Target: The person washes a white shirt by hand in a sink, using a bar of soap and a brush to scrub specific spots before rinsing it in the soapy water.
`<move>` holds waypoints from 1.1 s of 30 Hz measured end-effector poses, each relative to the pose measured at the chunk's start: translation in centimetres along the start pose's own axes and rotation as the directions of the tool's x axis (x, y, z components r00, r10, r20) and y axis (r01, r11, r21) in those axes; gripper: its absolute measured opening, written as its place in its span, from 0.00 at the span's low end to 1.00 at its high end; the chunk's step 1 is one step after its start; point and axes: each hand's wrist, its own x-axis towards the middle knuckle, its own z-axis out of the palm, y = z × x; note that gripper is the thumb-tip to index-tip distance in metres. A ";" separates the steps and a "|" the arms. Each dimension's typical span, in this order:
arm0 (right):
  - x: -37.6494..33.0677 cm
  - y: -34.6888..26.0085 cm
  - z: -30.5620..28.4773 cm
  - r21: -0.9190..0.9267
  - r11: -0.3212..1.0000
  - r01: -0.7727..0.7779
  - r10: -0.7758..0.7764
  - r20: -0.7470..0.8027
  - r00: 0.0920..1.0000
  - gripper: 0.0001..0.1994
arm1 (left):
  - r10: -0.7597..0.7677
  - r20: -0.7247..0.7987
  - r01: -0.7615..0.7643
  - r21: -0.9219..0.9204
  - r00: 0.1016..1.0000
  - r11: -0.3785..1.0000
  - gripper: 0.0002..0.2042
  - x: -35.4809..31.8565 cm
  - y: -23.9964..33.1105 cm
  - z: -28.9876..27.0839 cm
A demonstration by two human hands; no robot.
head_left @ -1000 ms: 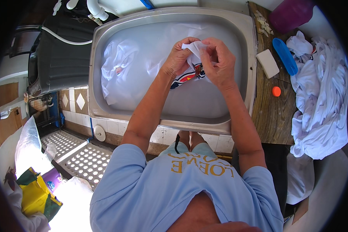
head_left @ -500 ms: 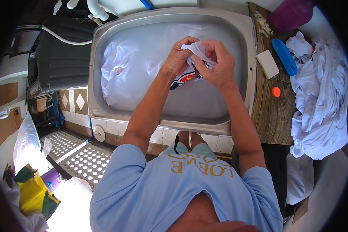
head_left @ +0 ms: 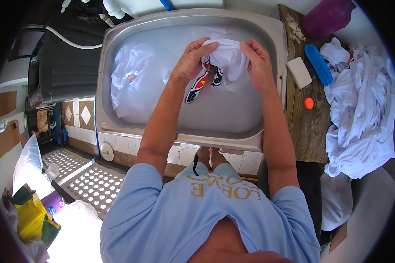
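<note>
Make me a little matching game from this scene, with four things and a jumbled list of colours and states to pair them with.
1. Small cap
2. Oblong dish
3. Rounded container
4. Cloth over the sink

A. Purple
B. Held by the left hand and right hand
C. Orange
D. Blue

Pairs: 1-C, 2-D, 3-A, 4-B

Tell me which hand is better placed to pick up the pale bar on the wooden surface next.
Probably the right hand: it is nearer the pale bar, just right of the sink. The left hand is farther away; both grip the white cloth.
</note>
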 end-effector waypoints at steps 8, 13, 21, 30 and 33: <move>-0.2 -0.2 0.7 -0.002 0.999 0.047 -0.047 0.006 0.999 0.09 | 0.056 -0.054 -0.057 -0.008 0.997 0.998 0.04 0.0 0.0 1.2; -0.2 -0.2 0.8 -0.057 0.996 0.074 -0.075 -0.006 0.997 0.08 | 0.083 -0.062 -0.081 0.034 0.995 0.996 0.04 -0.1 0.0 1.1; -0.3 -0.5 1.0 -0.062 0.989 0.136 -0.136 -0.001 0.991 0.06 | 0.111 -0.067 -0.108 0.037 0.992 0.993 0.04 -0.2 0.0 1.3; -0.7 -1.2 1.5 -0.148 0.987 0.064 -0.064 0.006 0.998 0.09 | 0.110 0.027 -0.111 0.033 0.994 0.993 0.04 -0.2 -0.1 1.5; -0.6 -0.9 1.4 -0.204 0.979 -0.023 0.032 0.043 0.999 0.11 | 0.151 0.077 -0.153 0.022 0.986 0.988 0.05 -0.4 -0.3 1.3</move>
